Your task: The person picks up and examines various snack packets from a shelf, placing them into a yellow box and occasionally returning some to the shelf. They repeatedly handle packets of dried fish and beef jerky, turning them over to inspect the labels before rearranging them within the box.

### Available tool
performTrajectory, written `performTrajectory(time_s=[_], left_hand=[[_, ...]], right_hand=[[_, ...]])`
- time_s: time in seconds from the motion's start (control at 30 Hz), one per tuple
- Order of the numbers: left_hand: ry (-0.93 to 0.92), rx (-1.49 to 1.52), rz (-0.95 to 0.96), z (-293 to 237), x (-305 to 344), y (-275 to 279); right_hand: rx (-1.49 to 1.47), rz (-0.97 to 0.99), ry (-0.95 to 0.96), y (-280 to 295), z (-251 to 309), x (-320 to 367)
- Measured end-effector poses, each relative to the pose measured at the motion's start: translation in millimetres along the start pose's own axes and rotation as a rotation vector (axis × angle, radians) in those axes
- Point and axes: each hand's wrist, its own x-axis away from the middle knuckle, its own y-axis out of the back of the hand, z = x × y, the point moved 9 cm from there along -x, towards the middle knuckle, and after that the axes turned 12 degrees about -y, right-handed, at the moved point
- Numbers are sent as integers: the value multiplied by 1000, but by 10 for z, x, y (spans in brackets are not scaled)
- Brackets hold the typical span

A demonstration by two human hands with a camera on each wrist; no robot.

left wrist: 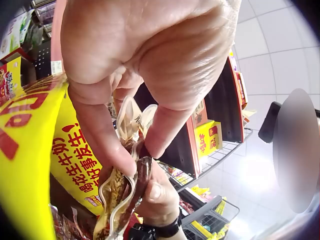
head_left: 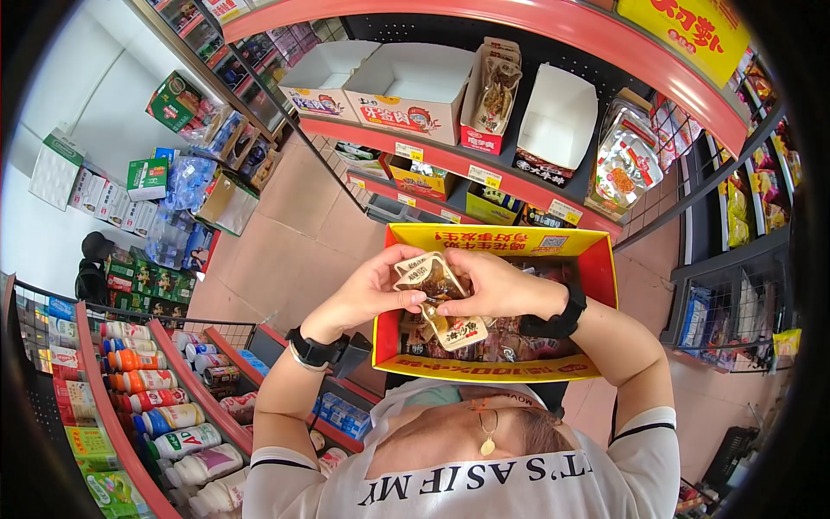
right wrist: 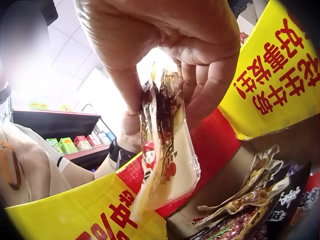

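Note:
Both hands meet above a yellow and red carton (head_left: 391, 346) in the head view. Between them are several clear-and-cream snack packets (head_left: 461, 332), (left wrist: 114, 200), (right wrist: 182, 165) with brown contents. The left hand (head_left: 380, 290), (left wrist: 145, 60) pinches the packets between thumb and fingers at their upper left. The right hand (head_left: 501, 287), (right wrist: 170, 50) grips them from the other side, its thumb on the front. More packets (head_left: 519, 346), (right wrist: 250, 200) lie inside the carton beneath the hands. Parts of the held packets are hidden by the fingers.
A shelf rack with a red edge (head_left: 450, 156) stands beyond the carton, holding white boxes (head_left: 411, 86), an open white box (head_left: 558, 117) and packaged snacks (head_left: 624, 164). Bottles (head_left: 173, 419) fill shelves at the lower left. Stacked cartons (head_left: 147, 177) stand by the wall. A wire basket (head_left: 726, 303) is at right.

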Motion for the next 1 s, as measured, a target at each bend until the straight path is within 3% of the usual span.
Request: performTrajectory(time_s=[0.17,0.27,0.33,0.43,0.77,0.8,0.87,0.97,1.0], left_hand=[[-7,16,31,4,-5,-5],[-108,-48,30,-63,-24,6],[-60,-15,56,-41,-20,-32],[-19,5,126,33,-1,-80],[21,19,130,115,3,-104],[39,27,123,105,8,-134],[58,36,117,126,13,-130],[96,-53,217,196,46,-135],[122,-107,251,196,57,-156]], right_hand=[[75,-28,0,29,97,52],[-152,2,38,11,133,50],[-391,-105,213,131,183,37],[-510,-142,278,231,261,63],[-550,-80,178,289,212,37],[-551,-60,66,283,72,-9],[-578,-86,65,353,30,-2],[-599,-151,149,447,77,20],[-515,-63,37,372,70,21]])
